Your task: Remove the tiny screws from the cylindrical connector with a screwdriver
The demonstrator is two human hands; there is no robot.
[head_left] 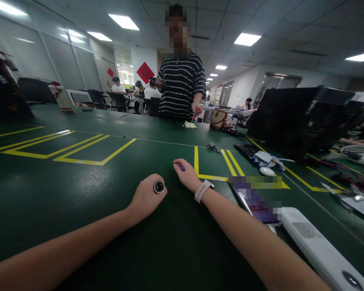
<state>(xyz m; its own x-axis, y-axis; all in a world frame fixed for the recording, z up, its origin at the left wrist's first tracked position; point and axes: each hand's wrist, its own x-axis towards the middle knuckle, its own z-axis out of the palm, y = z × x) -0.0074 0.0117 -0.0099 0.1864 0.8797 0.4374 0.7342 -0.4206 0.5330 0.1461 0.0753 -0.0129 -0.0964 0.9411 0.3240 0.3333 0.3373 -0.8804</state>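
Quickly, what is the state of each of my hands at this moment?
Left hand: closed around a round, silver-rimmed thing.
Right hand: closed on a small purple thing.

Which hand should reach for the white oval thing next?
Probably the right hand: nearer the white oval thing, though holding a small purple object. The left hand, farther, holds a round silvery object.

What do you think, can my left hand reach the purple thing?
Probably yes: the purple thing shows in the right hand, across green tabletop, though the left hand grips a round-ended object.
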